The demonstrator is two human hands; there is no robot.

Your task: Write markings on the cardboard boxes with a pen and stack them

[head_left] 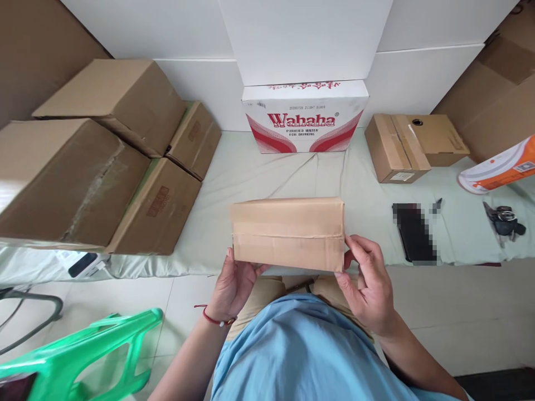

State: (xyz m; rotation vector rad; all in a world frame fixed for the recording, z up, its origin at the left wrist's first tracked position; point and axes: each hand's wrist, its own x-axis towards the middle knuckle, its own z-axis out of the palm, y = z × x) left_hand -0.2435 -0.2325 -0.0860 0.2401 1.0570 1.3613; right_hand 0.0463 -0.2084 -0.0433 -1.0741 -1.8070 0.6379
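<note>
A plain brown cardboard box (pixel 288 234) is held up in front of my body, over the near edge of the cloth-covered surface. A lengthwise seam runs across the side facing me. My left hand (pixel 234 281), with a red string bracelet at the wrist, grips the lower left corner, its thumb against the left end and its fingers partly under the box. On the opposite end, my right hand (pixel 365 281) closes its thumb and fingers around the lower right corner. The underside of the box is hidden.
Several larger cartons (pixel 62 178) are stacked at left. A white and red Wahaha carton (pixel 305 120) stands at the back. To the right are small boxes (pixel 397 149), a black phone-like object (pixel 416 236), keys (pixel 505 221) and an orange-white cylinder (pixel 497 167). A green stool (pixel 96 345) stands lower left.
</note>
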